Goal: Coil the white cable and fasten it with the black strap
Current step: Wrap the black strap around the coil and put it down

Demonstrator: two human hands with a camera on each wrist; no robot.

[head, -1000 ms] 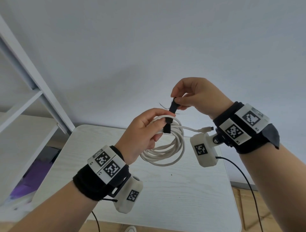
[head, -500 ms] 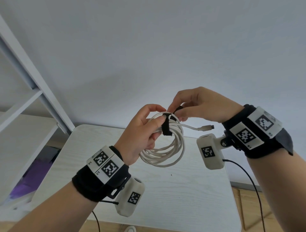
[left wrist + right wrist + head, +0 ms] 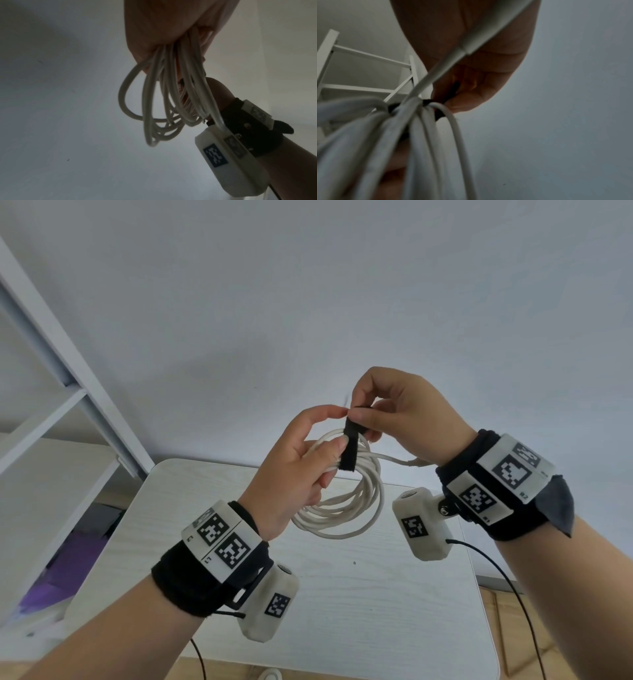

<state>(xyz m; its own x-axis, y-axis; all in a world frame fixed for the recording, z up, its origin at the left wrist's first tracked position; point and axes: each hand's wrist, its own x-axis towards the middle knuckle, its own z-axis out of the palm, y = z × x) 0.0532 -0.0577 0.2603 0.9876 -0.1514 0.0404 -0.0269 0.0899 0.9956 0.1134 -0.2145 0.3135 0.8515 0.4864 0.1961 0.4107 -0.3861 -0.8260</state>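
Observation:
The white cable (image 3: 346,508) is coiled into several loops and hangs in the air above the table. My left hand (image 3: 301,460) grips the top of the coil, thumb against the black strap (image 3: 348,450). My right hand (image 3: 394,416) pinches the strap's upper end just above the coil. One plug end (image 3: 416,463) of the cable sticks out to the right under my right wrist. In the left wrist view the loops (image 3: 164,102) dangle from my fist. The right wrist view shows the strap (image 3: 426,104) wrapped around the bundle (image 3: 412,142) beneath my fingers.
A pale wood-grain table (image 3: 342,611) lies below the hands. A white shelf frame (image 3: 68,371) stands to the left, with something purple (image 3: 65,573) on the floor beneath it. A plain wall fills the background. Black wires run from the wrist cameras.
My right hand went down to the coil with the strap, then rose again, pulling the strap's end up above the bundle. The left hand kept its grip on the coil.

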